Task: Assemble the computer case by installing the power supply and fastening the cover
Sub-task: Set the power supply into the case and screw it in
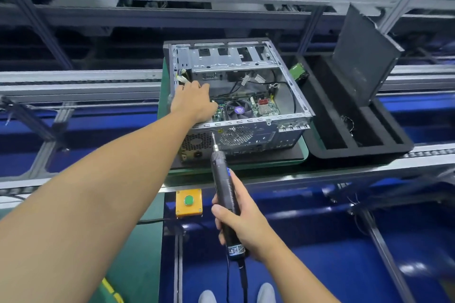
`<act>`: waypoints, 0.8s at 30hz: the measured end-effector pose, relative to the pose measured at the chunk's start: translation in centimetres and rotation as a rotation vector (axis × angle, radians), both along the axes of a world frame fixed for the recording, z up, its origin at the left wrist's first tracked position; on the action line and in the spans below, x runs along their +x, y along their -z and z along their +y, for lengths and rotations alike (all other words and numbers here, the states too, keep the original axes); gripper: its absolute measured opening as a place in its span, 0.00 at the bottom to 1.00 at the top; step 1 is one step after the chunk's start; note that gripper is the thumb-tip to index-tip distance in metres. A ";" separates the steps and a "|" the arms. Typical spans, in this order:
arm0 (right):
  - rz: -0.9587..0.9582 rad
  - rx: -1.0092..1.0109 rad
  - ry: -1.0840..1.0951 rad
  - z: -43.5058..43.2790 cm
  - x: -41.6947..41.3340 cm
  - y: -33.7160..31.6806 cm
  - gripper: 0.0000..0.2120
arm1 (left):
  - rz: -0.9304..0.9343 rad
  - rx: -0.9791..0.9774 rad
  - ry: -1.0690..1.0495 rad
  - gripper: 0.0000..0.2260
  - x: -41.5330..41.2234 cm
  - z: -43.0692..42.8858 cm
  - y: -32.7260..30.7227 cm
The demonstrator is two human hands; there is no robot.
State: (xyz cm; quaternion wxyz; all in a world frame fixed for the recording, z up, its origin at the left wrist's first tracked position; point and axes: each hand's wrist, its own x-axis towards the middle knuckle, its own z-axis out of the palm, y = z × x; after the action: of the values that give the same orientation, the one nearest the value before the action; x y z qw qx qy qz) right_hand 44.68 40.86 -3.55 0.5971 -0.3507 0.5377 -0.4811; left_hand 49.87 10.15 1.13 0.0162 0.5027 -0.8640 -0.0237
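Gripped in right hand point(243, 224): electric screwdriver point(222, 179), bit at computer case point(246, 58) rear beside power supply point(194, 142); left hand point(194, 101) inside, grip indeterminable.

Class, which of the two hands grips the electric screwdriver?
The right hand grips the electric screwdriver, fingers curled round its black barrel; the left hand reaches into the open computer case and holds no tool.
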 end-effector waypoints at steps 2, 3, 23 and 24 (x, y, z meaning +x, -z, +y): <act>0.006 0.000 -0.001 -0.2 0.1 0.0 0.41 | -0.003 -0.005 0.003 0.28 0.0 0.1 -0.1; 0.011 0.001 -0.002 -0.3 0.1 -0.1 0.41 | -0.006 -0.002 0.003 0.27 0.0 0.1 -0.2; -0.158 0.075 0.007 -1.8 0.3 -1.9 0.34 | -0.005 -0.008 0.022 0.24 -0.1 -0.1 -0.2; -0.195 0.072 0.012 -1.8 0.4 -2.0 0.33 | -0.017 -0.014 0.027 0.25 -0.1 -0.2 -0.3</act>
State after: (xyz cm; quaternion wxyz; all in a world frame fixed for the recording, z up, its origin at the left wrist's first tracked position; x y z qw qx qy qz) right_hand 45.03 39.06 -1.53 0.6560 -0.2771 0.4961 -0.4968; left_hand 49.74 9.94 1.38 0.0123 0.4912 -0.8708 -0.0135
